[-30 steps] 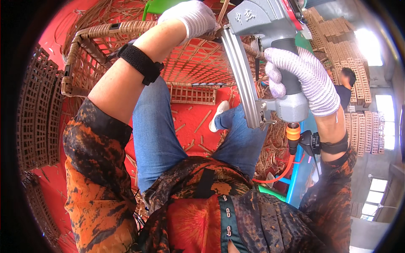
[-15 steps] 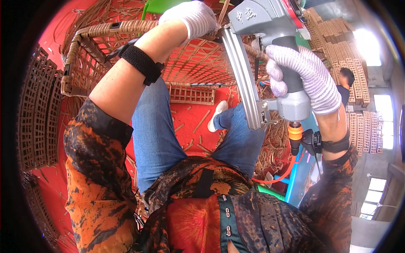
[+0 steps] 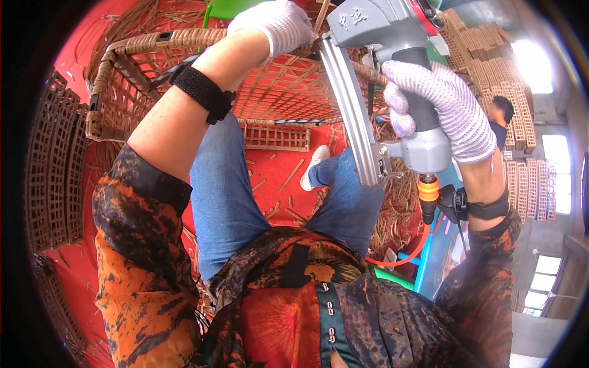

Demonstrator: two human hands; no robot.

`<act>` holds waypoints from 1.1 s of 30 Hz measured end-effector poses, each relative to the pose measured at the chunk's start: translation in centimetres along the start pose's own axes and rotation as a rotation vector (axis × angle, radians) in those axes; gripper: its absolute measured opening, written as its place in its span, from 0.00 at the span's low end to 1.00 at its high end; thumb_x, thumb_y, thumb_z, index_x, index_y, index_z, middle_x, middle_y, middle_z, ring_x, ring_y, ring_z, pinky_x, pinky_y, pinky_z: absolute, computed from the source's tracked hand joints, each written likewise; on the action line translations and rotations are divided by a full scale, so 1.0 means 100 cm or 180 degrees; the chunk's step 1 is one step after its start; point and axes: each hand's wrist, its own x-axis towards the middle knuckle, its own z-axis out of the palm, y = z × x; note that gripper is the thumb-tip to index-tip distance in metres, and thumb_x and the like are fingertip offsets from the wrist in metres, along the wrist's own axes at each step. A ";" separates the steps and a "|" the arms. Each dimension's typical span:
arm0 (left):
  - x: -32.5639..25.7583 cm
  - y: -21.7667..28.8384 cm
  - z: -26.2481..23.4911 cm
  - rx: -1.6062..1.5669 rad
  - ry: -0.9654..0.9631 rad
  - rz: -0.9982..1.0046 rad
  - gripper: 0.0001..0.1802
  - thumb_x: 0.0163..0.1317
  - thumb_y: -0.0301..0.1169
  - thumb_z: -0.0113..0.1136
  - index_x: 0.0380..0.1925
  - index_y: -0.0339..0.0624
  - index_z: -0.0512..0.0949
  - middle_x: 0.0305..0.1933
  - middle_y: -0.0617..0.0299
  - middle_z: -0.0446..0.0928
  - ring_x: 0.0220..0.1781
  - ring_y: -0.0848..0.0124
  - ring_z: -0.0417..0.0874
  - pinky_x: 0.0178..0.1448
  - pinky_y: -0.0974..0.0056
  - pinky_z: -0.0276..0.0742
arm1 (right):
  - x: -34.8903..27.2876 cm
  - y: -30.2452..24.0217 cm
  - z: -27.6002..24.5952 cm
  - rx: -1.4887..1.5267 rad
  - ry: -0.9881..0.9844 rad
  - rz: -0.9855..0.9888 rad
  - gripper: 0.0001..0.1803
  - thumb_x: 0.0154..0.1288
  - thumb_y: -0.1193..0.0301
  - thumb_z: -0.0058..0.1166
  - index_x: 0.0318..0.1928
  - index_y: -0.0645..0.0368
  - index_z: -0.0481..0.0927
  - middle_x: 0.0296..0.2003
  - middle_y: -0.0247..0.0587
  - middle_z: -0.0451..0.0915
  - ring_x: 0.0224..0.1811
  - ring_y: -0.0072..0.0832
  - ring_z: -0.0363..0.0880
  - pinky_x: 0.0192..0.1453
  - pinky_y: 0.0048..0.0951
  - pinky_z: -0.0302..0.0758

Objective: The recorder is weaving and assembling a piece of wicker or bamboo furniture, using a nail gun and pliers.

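Observation:
A wicker basket (image 3: 270,98) with an open lattice weave lies in front of my knees. My left hand (image 3: 276,26), in a white knit glove, is closed at its upper rim; the fingertips are hidden behind the hand. Wrapped round the black grip of a grey pneumatic nail gun (image 3: 426,150) is my gloved right hand (image 3: 445,104). The gun's nose is close beside my left hand at the rim, and its silver magazine (image 3: 350,110) slants down toward my knee. Whether the nose touches the rim I cannot tell. A thin wicker strip (image 3: 321,15) sticks up between hand and gun.
An orange air hose (image 3: 423,245) runs from the gun's coupling past a blue frame (image 3: 435,257) on my right. Cut strips (image 3: 291,176) litter the red floor. Stacked lattice panels (image 3: 55,165) stand left, more at right, where another person (image 3: 500,116) is.

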 end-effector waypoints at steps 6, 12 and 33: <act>0.002 0.002 0.001 0.0339 0.0086 0.0020 0.15 0.61 0.41 0.64 0.38 0.43 0.87 0.31 0.54 0.85 0.32 0.63 0.85 0.42 0.59 0.79 | 0.001 -0.002 0.003 -0.0103 -0.0069 0.0082 0.18 0.63 0.54 0.66 0.33 0.55 0.78 0.22 0.31 0.75 0.20 0.21 0.77 0.27 0.26 0.74; 0.005 0.000 0.000 0.0253 -0.0038 0.0062 0.17 0.63 0.46 0.63 0.37 0.43 0.87 0.29 0.54 0.84 0.29 0.62 0.83 0.40 0.59 0.79 | 0.001 -0.002 0.003 -0.0178 -0.0109 0.0114 0.16 0.67 0.57 0.63 0.37 0.56 0.79 0.23 0.28 0.74 0.20 0.19 0.75 0.26 0.23 0.73; -0.027 0.017 -0.015 -0.0560 0.0111 0.0291 0.15 0.60 0.33 0.70 0.46 0.43 0.85 0.39 0.61 0.85 0.38 0.72 0.82 0.49 0.66 0.79 | -0.159 0.268 -0.180 -0.0189 0.2905 0.0829 0.18 0.65 0.56 0.65 0.43 0.58 0.80 0.23 0.29 0.76 0.17 0.20 0.74 0.22 0.25 0.70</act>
